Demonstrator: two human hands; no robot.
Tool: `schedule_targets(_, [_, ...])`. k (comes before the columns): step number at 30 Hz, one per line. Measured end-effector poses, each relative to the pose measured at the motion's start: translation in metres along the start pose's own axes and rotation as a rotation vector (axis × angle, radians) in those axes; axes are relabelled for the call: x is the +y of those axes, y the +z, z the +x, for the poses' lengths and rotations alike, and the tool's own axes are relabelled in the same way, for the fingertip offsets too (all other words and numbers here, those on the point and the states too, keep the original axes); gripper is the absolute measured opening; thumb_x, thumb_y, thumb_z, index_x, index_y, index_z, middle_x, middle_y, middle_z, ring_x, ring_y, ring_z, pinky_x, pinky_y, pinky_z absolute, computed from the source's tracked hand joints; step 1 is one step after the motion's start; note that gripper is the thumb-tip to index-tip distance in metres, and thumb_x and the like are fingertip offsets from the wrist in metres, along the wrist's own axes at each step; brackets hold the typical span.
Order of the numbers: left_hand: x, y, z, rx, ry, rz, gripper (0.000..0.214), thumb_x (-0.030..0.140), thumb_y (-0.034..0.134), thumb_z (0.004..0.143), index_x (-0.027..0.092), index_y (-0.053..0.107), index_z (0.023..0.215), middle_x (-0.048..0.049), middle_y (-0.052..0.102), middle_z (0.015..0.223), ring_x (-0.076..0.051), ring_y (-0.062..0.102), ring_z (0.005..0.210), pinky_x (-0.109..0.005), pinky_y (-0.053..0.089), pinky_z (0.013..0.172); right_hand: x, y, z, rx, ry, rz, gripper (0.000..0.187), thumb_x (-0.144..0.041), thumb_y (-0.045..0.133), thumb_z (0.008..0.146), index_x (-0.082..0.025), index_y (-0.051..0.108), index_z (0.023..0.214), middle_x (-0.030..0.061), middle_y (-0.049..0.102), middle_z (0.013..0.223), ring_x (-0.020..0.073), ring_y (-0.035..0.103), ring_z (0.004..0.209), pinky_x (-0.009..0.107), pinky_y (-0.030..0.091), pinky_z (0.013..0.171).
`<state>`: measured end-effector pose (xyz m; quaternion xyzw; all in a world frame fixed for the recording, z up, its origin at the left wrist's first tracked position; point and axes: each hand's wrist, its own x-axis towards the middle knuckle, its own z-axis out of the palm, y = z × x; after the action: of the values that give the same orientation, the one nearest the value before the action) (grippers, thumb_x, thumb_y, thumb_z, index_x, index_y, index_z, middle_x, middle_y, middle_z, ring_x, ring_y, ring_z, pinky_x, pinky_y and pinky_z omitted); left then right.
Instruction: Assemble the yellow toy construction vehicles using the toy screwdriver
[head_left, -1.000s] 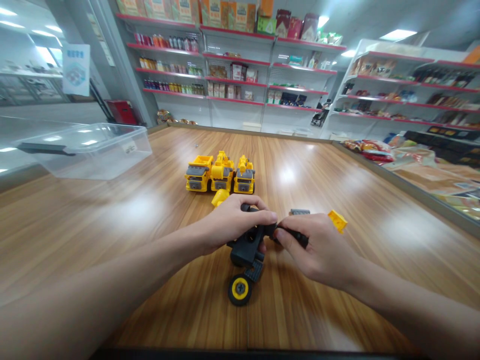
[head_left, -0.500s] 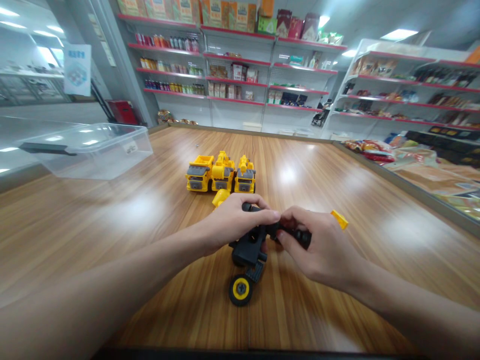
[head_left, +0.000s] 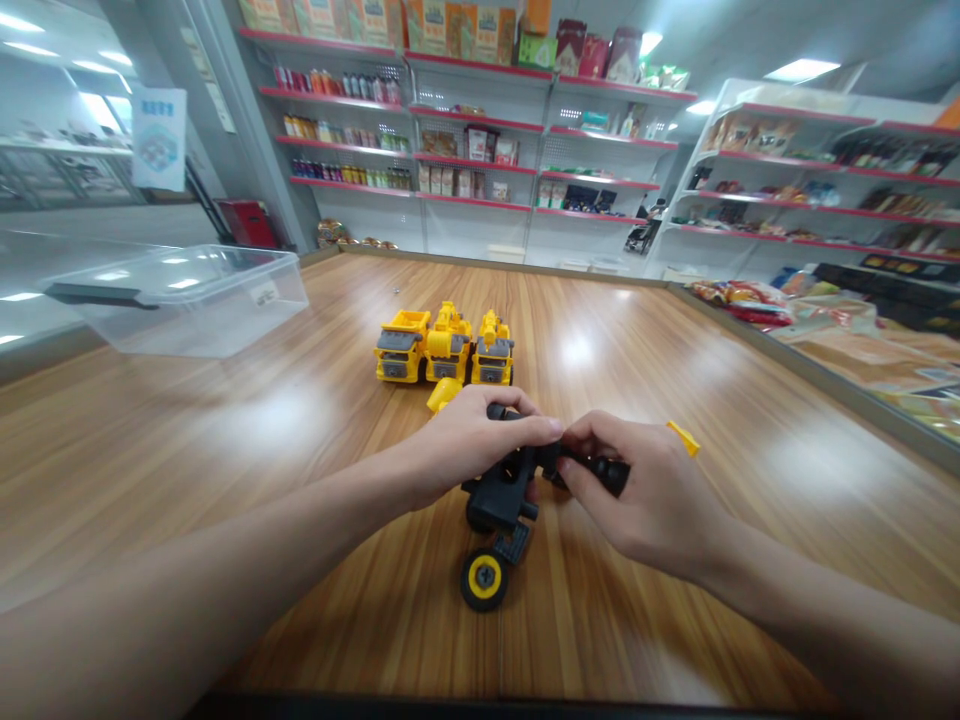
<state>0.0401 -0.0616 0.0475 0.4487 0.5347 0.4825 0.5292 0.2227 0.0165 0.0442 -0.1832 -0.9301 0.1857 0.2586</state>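
Note:
My left hand is closed around a black toy truck chassis, tilted above the table. Pinched in my right hand is a small black screwdriver, its tip end against the far right side of the chassis. Fingers hide the spot where the two meet. A black wheel with a yellow hub is at the chassis's near end. Behind my left hand lies a yellow toy part, partly covered. Another yellow piece shows beyond my right hand.
Three yellow toy trucks stand in a row farther back on the wooden table. A clear plastic bin sits at the left. Packaged goods lie past the right edge, and stocked shelves line the back.
Both hands keep nearly the same hold on the chassis and screwdriver. The whole view has shifted very slightly; my right hand sits a touch farther right.

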Motion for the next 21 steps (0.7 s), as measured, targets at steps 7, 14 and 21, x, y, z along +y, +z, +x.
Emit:
schedule_targets(7, [0.0009,-0.0002,-0.0002,-0.002,0.018,0.037,0.025,0.040,0.072,0.078,0.018,0.062,0.084,-0.0018,0.068,0.071,-0.017,0.069,0.054,-0.027,0.057,0.050,0.0017,0.0005,-0.0002,-0.084,-0.031,-0.008,0.028,-0.022,0.044,0.095,-0.017,0.057,0.070,0.0012,0.056,0.062,0.0132,0.051,0.058,0.028,0.034,0.056])
schedule_targets(14, [0.0013,-0.0004,-0.0002,0.019,0.007,0.101,0.028,0.044,0.069,0.079,0.018,0.061,0.085,-0.0020,0.067,0.068,-0.018,0.070,0.056,-0.027,0.056,0.051,0.0012,0.0004,0.0014,-0.022,-0.002,0.008,0.013,-0.022,0.052,0.090,-0.017,0.058,0.080,-0.0005,0.057,0.065,0.0121,0.051,0.057,0.027,0.035,0.056])
schedule_targets(21, [0.0012,-0.0018,-0.0004,0.017,0.043,0.140,0.029,0.045,0.068,0.079,0.017,0.062,0.086,-0.0032,0.068,0.072,-0.017,0.070,0.058,-0.025,0.056,0.051,-0.0002,-0.0017,0.0003,-0.071,-0.006,-0.012,0.018,-0.022,0.050,0.091,-0.017,0.060,0.078,0.0009,0.058,0.064,0.0130,0.051,0.057,0.027,0.035,0.055])
